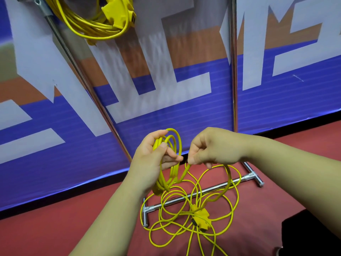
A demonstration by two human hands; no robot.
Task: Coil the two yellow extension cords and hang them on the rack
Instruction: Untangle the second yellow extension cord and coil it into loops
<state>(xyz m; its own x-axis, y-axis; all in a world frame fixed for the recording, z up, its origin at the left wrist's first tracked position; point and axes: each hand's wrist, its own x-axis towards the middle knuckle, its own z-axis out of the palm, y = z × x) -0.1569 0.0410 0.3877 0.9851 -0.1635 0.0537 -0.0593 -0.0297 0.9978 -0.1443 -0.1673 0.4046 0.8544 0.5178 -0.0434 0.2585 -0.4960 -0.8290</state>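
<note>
Left hand: your left hand [147, 159] is up in front of you. Its fingers curl round a bunch of yellow loops [163, 183], and the thumb lies across them.
Right hand: your right hand [212, 146] is just beside the left one. Its fingers are bent, and the thumb and a fingertip pinch the cord close to your left fingertips.
Cord you are coiling: a few loops hang from your left hand. The rest of the loose cord [230, 177] drops from your right hand to the floor below.
Mess on the floor: the cord lies in many wide rings that cross over each other. Its yellow socket block [200, 218] sits in the middle of them.
Other cord: a coiled yellow cord [96, 31] hangs on the rack at the top left, with its own yellow block [114, 13] beside it.
Rack: one shiny pole [234, 71] stands straight up, and another pole [78, 71] slants across the view.
In the way: the rack's bottom bar [174, 200] lies under the loose rings, and one ring goes round the left foot [145, 213].
Behind: a blue, white and orange banner [184, 111].
Floor: red [73, 228].
Bottom right: something black [310, 235]. You cannot tell what it is.
</note>
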